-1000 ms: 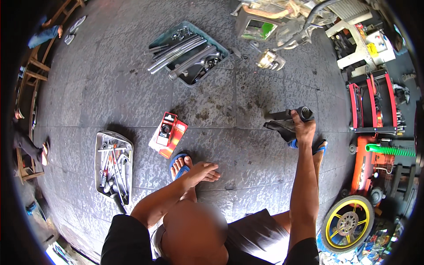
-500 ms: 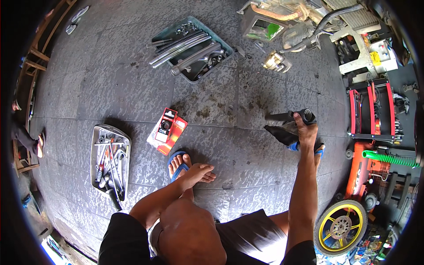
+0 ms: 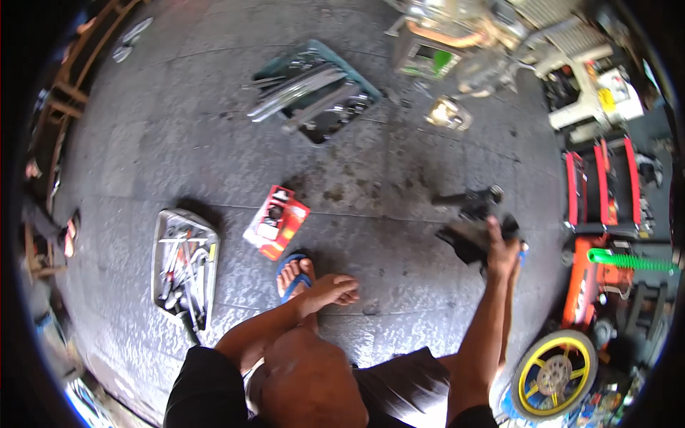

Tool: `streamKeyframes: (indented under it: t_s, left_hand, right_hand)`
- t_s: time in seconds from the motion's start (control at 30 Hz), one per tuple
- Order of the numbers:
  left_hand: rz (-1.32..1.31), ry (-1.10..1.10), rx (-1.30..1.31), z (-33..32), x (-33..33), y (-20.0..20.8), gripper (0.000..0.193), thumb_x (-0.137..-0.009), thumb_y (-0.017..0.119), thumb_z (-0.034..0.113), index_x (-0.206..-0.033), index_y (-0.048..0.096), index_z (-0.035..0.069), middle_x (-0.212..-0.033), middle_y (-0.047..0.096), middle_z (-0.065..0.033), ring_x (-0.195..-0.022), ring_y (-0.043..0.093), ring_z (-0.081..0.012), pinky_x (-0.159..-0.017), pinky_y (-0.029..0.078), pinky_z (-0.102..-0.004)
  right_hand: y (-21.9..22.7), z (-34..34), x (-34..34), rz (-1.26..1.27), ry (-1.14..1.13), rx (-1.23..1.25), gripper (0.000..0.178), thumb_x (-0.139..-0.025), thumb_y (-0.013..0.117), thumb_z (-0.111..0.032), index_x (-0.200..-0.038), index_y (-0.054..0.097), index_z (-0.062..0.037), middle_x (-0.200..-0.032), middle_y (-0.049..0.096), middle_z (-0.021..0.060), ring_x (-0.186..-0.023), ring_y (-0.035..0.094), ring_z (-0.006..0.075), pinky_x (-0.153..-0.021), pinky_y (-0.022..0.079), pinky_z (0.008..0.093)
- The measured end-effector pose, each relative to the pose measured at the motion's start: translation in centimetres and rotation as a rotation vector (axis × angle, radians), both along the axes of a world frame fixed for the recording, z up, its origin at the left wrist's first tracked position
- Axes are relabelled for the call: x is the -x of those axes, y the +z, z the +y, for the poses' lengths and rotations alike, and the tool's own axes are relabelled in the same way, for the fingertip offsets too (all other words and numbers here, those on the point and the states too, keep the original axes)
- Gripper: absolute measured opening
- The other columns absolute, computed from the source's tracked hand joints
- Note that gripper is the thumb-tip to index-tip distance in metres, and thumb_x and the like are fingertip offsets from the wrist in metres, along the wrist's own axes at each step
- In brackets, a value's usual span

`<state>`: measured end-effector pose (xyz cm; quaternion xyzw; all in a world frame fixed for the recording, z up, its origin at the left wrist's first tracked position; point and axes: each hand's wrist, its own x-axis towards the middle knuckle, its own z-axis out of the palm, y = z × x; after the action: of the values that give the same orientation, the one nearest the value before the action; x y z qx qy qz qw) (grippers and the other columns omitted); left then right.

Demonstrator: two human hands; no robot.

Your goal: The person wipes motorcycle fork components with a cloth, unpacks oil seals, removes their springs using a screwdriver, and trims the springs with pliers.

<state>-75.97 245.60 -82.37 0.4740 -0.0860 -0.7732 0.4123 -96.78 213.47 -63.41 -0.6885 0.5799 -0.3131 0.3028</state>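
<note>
A: Your widest open room is the dark tiled floor point(image 3: 399, 267), bare between your two hands and on toward the far side. What hems you in?

B: On your left edge, a wooden bench point(image 3: 69, 93). At the upper right, a cluster of engine parts point(image 3: 457, 36); below it down your right edge come a red tool cart point(image 3: 604, 182) and a yellow-rimmed wheel point(image 3: 554, 374), near your right forearm.

A: And your containers?

B: Beyond your knee lies the teal tray point(image 3: 354, 74), with long shiny tubes point(image 3: 300, 93) jutting over its left rim and small metal pieces beside them. Nearer, to your left, the grey tray point(image 3: 156, 264) is crowded with wrenches point(image 3: 187, 264); a dark handle pokes over its near end. Between the trays, a small red pack point(image 3: 275, 212) rests on a larger red one.

A: Your hands?

B: Your left hand point(image 3: 334, 291) is empty, fingers loosely curled above your sandalled foot. Your right hand point(image 3: 503, 253) is blurred, just beside the dark metal part point(image 3: 474, 205) and the black piece point(image 3: 460, 244) below it; you cannot tell whether it grips either one.
</note>
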Motion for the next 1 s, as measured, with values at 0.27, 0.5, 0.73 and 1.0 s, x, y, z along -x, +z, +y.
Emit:
streamKeyframes:
  t_s: [0.27, 0.5, 0.73, 1.0]
  left_hand:
    - [-0.121, -0.276, 0.332, -10.3, 1.3, 7.5, 0.055, -0.097, 0.063, 0.042, -0.133, 0.052, 0.003, -0.11, 0.068, -0.0059, -0.095, 0.063, -0.0126, -0.077, 0.054, -0.0301]
    - [-0.399, -0.221, 0.577, -11.7, 0.3, 8.5, 0.038, -0.089, 0.066, 0.028, -0.113, 0.066, -0.001, -0.089, 0.072, -0.0113, -0.08, 0.066, -0.0159, -0.069, 0.053, -0.0334]
    - [-1.477, 0.436, 0.126, -13.6, -15.0, 7.2, 0.023, -0.084, 0.069, 0.024, -0.083, 0.066, 0.001, -0.083, 0.067, -0.0241, -0.081, 0.067, -0.0391, -0.072, 0.051, -0.0504]
    - [-1.792, 0.22, -0.064, -18.2, -28.3, 3.5, 0.066, -0.08, 0.075, 0.028, -0.134, 0.047, 0.002, -0.13, 0.056, -0.0233, -0.123, 0.054, -0.0398, -0.104, 0.044, -0.0465]
  right_hand:
    - [-3.2, 12.1, -1.2, -0.355, -0.204, -0.362, 0.062, -0.094, 0.059, -0.058, -0.117, 0.063, 0.0, -0.102, 0.063, 0.0078, -0.09, 0.058, 0.0194, -0.083, 0.049, 0.0343]
    - [-2.4, 15.5, -2.7, -0.668, -0.071, -0.599, 0.045, -0.102, 0.052, -0.041, -0.118, 0.06, 0.0003, -0.103, 0.063, 0.0106, -0.094, 0.063, 0.023, -0.082, 0.053, 0.0369]
    - [3.0, 14.3, 0.8, -0.992, 0.294, -0.609, 0.076, -0.082, 0.067, -0.048, -0.137, 0.05, 0.0007, -0.132, 0.059, 0.0161, -0.117, 0.058, 0.0318, -0.103, 0.043, 0.0466]
    - [-1.5, 13.5, 1.8, -0.987, 0.015, -0.335, 0.072, -0.083, 0.066, -0.052, -0.132, 0.054, -0.0005, -0.124, 0.063, 0.0151, -0.107, 0.063, 0.0283, -0.094, 0.049, 0.0416]
